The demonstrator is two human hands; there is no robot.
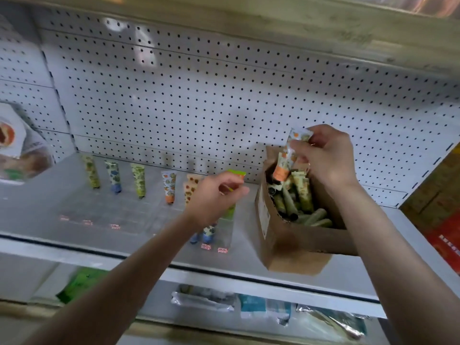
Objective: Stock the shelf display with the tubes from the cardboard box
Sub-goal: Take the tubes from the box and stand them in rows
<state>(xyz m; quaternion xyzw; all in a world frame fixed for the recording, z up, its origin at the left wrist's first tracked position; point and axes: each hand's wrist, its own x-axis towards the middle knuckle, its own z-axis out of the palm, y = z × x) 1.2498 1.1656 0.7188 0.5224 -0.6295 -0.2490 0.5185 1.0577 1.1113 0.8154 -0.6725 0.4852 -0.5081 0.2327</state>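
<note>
Stocking partly done — a few tubes (138, 180) stand far-left on the shelf (49, 207); left hand (214, 195) grips a green tube (230, 211), fingers (297, 145) of the right hand (326, 155) pinch an orange tube (283, 168) above the well-filled cardboard box (293, 247).

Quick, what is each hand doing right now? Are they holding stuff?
The left hand grips a green tube.
The right hand pinches an orange-patterned tube above the cardboard box.

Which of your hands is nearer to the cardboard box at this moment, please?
The right. The right hand is just above the open cardboard box, pinching an orange tube; the left hand is off to its left over the shelf, holding a green tube.
</note>
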